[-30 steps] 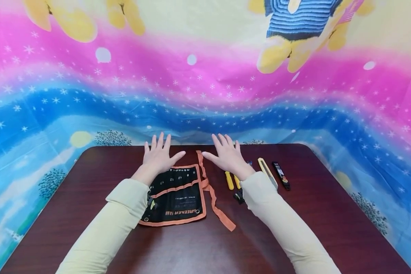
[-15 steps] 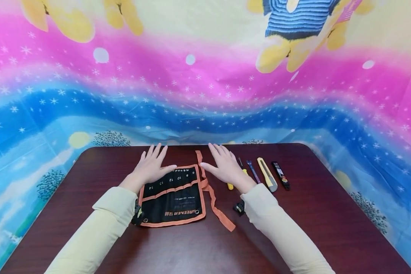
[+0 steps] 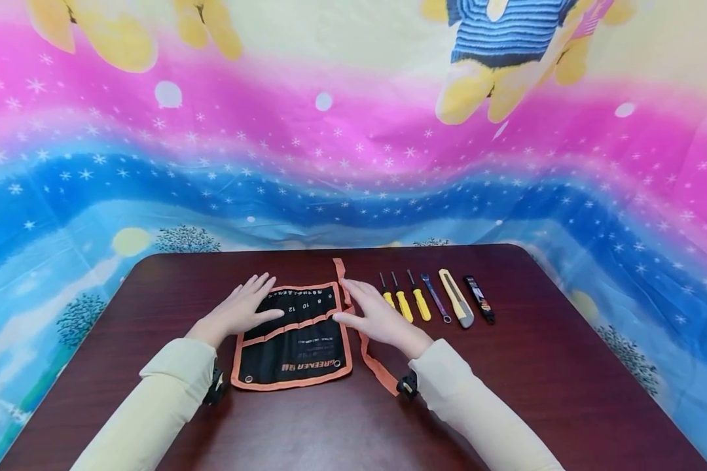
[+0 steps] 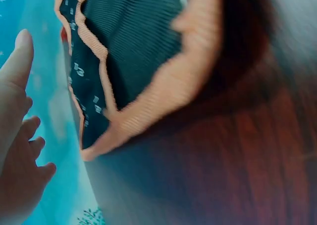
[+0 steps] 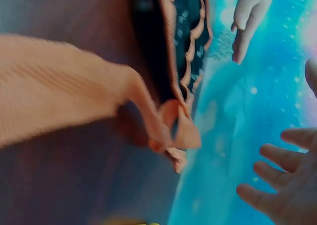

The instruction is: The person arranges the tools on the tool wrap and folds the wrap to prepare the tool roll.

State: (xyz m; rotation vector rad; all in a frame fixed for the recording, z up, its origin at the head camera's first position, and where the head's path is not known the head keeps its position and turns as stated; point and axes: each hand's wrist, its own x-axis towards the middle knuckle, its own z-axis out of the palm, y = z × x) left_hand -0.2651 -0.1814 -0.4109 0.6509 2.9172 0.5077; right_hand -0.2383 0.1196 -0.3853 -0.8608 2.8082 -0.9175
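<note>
A black tool pouch (image 3: 315,343) with orange trim, a row of pockets and printed numbers lies flat on the table. My left hand (image 3: 235,313) hovers over its upper left part, fingers extended and thumb toward the middle. Over the pouch's right edge and orange strap (image 3: 378,366) is my right hand (image 3: 383,317), with its fingers straight. In the right wrist view, that hand (image 5: 290,180) appears apart from the knotted strap (image 5: 64,86). Neither hand holds anything. The pouch's trimmed corner (image 4: 133,116) fills much of the left wrist view, which is partly blurred.
Right of the pouch lie three yellow-handled screwdrivers (image 3: 422,306), a combination wrench (image 3: 436,297), a pale yellow utility knife (image 3: 456,297) and a slim black pack (image 3: 479,299). Behind the dark wooden table (image 3: 542,379) hangs a colourful printed cloth (image 3: 353,163).
Both hands have come down and back toward me, the left also outward to the left. The screwdrivers, partly hidden before by the right hand, are now in sight. The pouch stays put.
</note>
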